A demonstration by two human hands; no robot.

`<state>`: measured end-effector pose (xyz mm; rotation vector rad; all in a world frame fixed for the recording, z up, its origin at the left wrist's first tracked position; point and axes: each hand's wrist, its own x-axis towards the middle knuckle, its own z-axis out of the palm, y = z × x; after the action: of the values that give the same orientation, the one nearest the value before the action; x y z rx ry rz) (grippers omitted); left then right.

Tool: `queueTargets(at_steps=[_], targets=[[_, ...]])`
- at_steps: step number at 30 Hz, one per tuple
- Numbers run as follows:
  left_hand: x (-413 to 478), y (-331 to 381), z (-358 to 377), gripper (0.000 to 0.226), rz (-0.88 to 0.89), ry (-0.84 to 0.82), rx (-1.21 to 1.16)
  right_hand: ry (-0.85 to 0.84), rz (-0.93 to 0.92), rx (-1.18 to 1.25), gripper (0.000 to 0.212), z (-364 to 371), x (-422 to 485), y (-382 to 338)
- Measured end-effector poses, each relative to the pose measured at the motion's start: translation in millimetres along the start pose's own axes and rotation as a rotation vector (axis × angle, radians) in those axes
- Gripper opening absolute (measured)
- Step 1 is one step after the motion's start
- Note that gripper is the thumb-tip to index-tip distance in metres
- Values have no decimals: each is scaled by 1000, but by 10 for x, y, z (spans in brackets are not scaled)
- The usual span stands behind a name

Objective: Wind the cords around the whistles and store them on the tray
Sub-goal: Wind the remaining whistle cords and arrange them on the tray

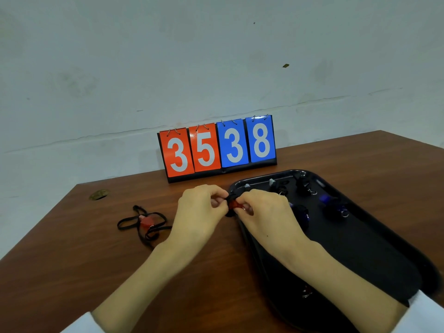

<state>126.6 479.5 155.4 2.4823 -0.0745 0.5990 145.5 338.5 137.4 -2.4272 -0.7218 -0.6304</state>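
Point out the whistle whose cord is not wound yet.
The red whistle lying on the table, left of the left hand: its black cord sprawls loose. The held whistle and those on the tray look bundled.

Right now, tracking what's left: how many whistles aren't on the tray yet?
2. One red plastic whistle with loose black cord lies on the brown wooden table; a second red whistle is pinched between left hand and right hand beside the black tray's rim. Forearms may hide more.

Fingers [243, 201] hide most of the red whistle [234, 205] (and how its cord [230, 197] lies)
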Motion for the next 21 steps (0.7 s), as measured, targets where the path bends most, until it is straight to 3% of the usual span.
queueTargets(at_steps=[4,6,11,14,16,18,21], targets=[[-70,30,47,38,146,0,180,-76,-6,-6,16,-4,-4,-12],[-76,25,52,40,123,14,140,-115,7,-3,18,-5,4,-12],[-11,-4,16,32,-110,1,-253,-154,79,49,16,-2,25,26],[76,-90,-37,27,-312,-96,-573,-148,103,96,16,-23,25,23],[99,-149,-41,24,-350,-150,-669,-156,104,102,16,-22,22,22],[109,-195,-22,20,-298,-161,-625,-154,111,109,16,-19,16,31],[128,-235,-1,14,-113,-108,-372,-139,123,112,17,-10,9,46]])
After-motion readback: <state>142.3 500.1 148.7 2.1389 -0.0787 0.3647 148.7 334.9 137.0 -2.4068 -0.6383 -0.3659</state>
